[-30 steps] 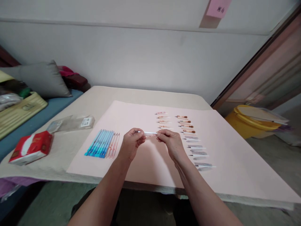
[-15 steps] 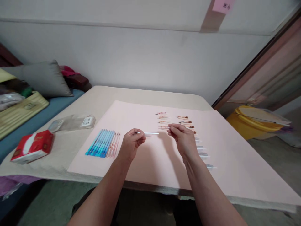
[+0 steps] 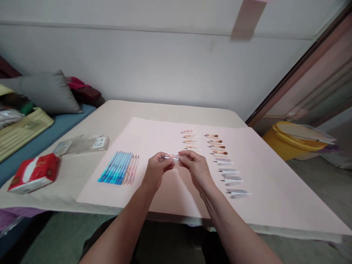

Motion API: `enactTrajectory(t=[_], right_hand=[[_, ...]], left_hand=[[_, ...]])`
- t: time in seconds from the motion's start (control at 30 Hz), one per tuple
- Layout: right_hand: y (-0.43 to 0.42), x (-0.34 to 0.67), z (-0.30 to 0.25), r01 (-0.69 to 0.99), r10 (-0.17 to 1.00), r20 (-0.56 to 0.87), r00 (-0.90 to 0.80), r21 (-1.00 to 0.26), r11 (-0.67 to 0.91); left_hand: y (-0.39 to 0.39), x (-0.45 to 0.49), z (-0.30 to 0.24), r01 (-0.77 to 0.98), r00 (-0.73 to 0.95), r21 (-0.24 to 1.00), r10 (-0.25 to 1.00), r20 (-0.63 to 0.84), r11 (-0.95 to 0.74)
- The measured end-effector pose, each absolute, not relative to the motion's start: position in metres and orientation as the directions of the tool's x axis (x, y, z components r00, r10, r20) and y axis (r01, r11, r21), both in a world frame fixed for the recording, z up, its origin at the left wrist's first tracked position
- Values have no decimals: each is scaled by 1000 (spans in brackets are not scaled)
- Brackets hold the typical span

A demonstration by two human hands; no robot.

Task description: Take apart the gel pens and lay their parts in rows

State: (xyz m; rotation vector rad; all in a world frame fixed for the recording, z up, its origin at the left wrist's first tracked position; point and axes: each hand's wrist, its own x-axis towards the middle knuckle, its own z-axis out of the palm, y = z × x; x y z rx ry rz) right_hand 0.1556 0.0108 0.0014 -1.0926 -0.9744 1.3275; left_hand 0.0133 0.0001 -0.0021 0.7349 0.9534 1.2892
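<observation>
My left hand [image 3: 157,169] pinches a thin white pen refill [image 3: 175,159] by its tip end, above the pink sheet. Facing it, my right hand [image 3: 194,165] pinches a clear, pink-patterned pen barrel piece [image 3: 172,156], brought close against the refill. Whether the refill is inside or beside the piece, I cannot tell. To the left lies a row of blue pens [image 3: 117,167] with several slim pink pens [image 3: 133,168] next to them. Beyond my right hand are refills paired with pink pieces [image 3: 190,141], brown-topped pieces [image 3: 219,147] and grey pieces [image 3: 233,178].
The pink sheet [image 3: 162,132] covers much of the cloth-topped table [image 3: 170,110]. At the left are a red tissue pack [image 3: 35,172] and a clear plastic bag [image 3: 82,144]. A yellow bucket [image 3: 291,141] stands on the floor at the right.
My right hand has moved left with the pink-patterned piece, away from the laid-out rows, and now meets the refill in my left hand.
</observation>
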Motion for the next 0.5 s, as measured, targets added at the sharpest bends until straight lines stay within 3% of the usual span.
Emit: enactTrajectory(t=[0.33,0.5], right_hand=[[13,158,-2,-67,999,28,32,-997,30],[15,161,4,-72,1000,-29,-4,-997,-29]], left_hand=[[-1,13,-2,-412,-13,902,988,-151,133],[-1,14,-4,-417,-4,899,989,-150,135]])
